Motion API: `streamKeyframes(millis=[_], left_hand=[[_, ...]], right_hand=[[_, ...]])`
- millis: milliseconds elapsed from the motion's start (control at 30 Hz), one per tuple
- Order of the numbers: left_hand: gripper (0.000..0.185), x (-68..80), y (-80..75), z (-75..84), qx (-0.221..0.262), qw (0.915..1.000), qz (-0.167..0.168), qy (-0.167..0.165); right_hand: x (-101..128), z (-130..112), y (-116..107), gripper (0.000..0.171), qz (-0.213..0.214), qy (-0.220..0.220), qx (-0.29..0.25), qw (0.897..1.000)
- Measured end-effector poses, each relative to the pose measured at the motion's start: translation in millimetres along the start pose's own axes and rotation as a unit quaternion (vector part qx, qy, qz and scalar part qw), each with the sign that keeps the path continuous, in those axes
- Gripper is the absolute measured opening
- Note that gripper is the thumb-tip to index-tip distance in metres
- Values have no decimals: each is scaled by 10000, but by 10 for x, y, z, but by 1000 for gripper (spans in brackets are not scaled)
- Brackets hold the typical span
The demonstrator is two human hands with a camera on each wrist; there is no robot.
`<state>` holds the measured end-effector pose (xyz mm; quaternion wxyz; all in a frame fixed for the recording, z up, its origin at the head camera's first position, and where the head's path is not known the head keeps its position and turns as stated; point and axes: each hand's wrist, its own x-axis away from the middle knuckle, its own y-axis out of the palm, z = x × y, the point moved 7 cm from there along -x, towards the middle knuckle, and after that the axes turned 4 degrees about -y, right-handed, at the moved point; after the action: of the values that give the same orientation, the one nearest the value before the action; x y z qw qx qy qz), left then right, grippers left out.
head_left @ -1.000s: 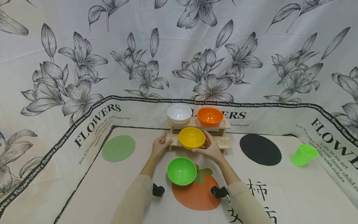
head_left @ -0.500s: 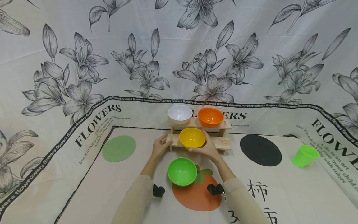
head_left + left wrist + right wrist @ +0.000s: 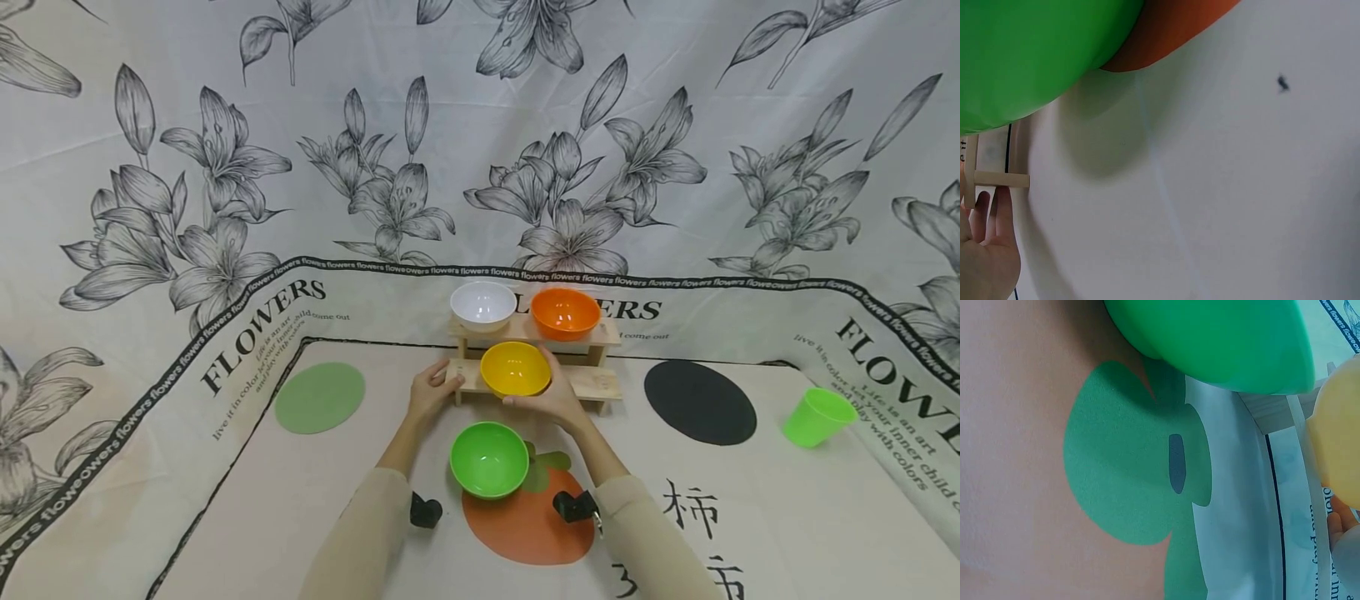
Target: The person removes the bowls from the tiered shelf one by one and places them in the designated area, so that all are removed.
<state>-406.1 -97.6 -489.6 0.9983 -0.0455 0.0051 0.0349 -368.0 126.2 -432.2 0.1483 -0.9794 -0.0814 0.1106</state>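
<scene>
In the head view a two-step wooden stand (image 3: 595, 383) is at the back of the table. My left hand (image 3: 430, 395) grips the left end of its lower step; in the left wrist view that hand (image 3: 988, 265) has its fingers behind the wooden leg. A yellow bowl (image 3: 515, 369) sits upright at the lower step, its base hidden. My right hand (image 3: 557, 402) holds it from the right, thumb along the front and fingers partly hidden behind. White (image 3: 483, 306) and orange (image 3: 566, 314) bowls sit on the upper step. Nearer me is a green bowl (image 3: 489, 460).
The green bowl overlaps an orange persimmon print (image 3: 528, 525) on the cloth. A light green oval (image 3: 320, 397) lies left, a black oval (image 3: 700, 402) right. A bright green cup (image 3: 819, 417) stands at far right. Floral cloth (image 3: 525, 167) hangs behind the stand.
My right hand has shifted slightly left around the yellow bowl, its thumb farther along the front. The bowl has barely moved, and the left hand keeps its place on the stand.
</scene>
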Motion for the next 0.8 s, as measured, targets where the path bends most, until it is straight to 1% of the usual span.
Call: streamKeyframes(millis=[100,167,400,567,800], left_hand=[[57,-4,-1,-3,1,10000,4,-4],[56,-3,-3,-4,-17,10000,9,4],[57,-11,5,-15,-6,10000,-29,-16],[57,-8,5,-16,-28,10000,0,-61],[56,27,7,20,-65,10000,-7,25]], right_hand=[[-54,157,1,110,65,14,-15,10000],[-59,180,1,108,98,-3,55,9999],[-56,170,-1,104,187,-126,43,9997],[-54,178,1,104,154,-80,26,9998],[-39,167,-8,101,222,-19,92,9997]])
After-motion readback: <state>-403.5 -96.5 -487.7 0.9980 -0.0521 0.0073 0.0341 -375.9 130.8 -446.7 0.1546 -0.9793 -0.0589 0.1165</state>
